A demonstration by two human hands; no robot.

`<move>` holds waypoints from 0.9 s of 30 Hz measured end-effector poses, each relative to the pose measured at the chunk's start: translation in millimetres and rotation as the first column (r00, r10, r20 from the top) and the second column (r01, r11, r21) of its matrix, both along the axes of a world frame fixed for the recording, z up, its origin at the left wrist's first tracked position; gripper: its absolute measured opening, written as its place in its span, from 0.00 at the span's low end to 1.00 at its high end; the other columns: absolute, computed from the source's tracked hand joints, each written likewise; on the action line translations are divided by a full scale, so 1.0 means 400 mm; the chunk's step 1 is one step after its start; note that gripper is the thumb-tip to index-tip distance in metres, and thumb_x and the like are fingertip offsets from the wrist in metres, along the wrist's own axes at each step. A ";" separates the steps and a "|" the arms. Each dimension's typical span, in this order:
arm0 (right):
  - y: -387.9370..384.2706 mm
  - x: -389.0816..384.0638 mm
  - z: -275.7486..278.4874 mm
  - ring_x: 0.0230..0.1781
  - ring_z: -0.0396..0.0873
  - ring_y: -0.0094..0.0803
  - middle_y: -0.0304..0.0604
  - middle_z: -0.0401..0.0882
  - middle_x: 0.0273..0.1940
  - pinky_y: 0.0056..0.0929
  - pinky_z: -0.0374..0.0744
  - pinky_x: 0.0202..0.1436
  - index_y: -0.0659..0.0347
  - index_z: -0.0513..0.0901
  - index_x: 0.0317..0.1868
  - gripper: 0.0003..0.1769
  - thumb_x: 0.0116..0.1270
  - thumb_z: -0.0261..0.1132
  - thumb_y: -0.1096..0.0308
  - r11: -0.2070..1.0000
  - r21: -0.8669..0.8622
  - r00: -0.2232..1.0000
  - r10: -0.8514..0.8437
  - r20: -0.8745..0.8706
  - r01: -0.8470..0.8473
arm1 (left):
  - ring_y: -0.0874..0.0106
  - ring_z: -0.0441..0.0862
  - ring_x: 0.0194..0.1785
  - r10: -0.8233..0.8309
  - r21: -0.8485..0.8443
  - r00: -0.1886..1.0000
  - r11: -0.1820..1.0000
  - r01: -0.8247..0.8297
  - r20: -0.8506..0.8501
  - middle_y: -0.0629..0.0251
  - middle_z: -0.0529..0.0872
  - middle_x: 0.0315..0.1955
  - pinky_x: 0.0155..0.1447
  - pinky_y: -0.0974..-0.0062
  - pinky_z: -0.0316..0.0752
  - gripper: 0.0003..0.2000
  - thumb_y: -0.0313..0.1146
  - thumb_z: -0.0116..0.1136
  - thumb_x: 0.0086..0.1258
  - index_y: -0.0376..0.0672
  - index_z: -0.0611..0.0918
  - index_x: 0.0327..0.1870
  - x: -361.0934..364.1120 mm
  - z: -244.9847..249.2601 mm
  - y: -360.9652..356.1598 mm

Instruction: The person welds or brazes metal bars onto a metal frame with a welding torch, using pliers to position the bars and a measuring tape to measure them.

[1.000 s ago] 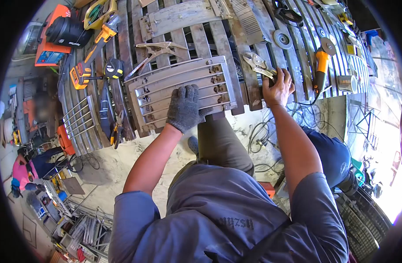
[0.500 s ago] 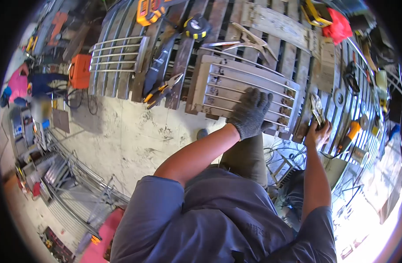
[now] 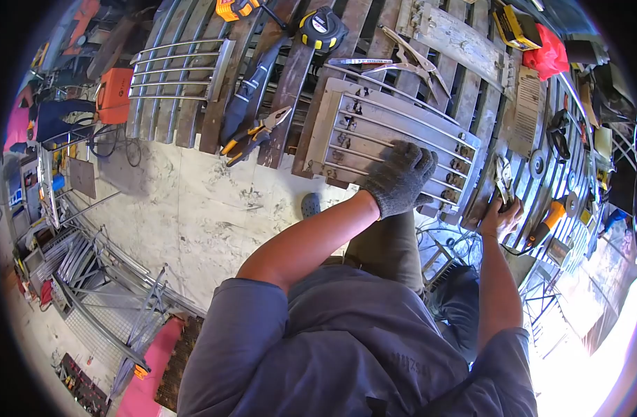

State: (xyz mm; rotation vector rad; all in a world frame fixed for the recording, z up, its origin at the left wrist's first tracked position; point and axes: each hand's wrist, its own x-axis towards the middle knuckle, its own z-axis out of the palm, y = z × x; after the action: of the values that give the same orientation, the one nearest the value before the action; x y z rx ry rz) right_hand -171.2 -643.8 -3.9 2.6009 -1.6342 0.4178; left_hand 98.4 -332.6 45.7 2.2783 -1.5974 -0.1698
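Note:
My left hand [image 3: 400, 181], in a dark grey knit glove, holds a metal grille [image 3: 360, 142] by its bars near the close edge, fingers curled over them. The grille has several thin parallel bars and lies on a flat plate [image 3: 323, 130] on the slatted bench. To the right, my bare right hand [image 3: 501, 217] is closed on a pair of locking pliers [image 3: 504, 175], jaws pointing away from me. The palm side of both hands is hidden. Beyond the grille lie a long-jawed clamp [image 3: 416, 64] and a marked steel strip [image 3: 360, 61].
On the slatted bench [image 3: 291, 115] lie pliers with yellow-black handles [image 3: 256, 135], a tape measure [image 3: 322, 29] and a second barred grille [image 3: 176, 73]. An orange angle grinder [image 3: 553, 217] sits right of my right hand. Metal frames [image 3: 117, 299] stand at left; another person [image 3: 51, 125] is further back.
The view has shifted slightly. My left hand's fingers look a little more bent over the grille's bars. My right hand keeps hold of the locking pliers in nearly the same place.

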 end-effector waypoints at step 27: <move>0.043 0.038 0.047 0.85 0.70 0.51 0.49 0.75 0.80 0.68 0.61 0.85 0.54 0.80 0.77 0.38 0.70 0.73 0.48 1.000 0.009 0.998 -0.009 0.063 0.008 | 0.46 0.75 0.71 -0.028 0.071 0.998 0.997 0.024 0.057 0.46 0.79 0.70 0.84 0.38 0.64 0.49 0.70 0.60 0.78 0.33 0.72 0.85 -0.016 0.021 -0.014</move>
State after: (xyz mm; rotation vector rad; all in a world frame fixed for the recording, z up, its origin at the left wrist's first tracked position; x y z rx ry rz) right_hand -156.0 -626.8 14.8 2.6121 -1.6687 0.4988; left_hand 92.2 -338.1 54.0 2.3357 -1.6757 -0.1711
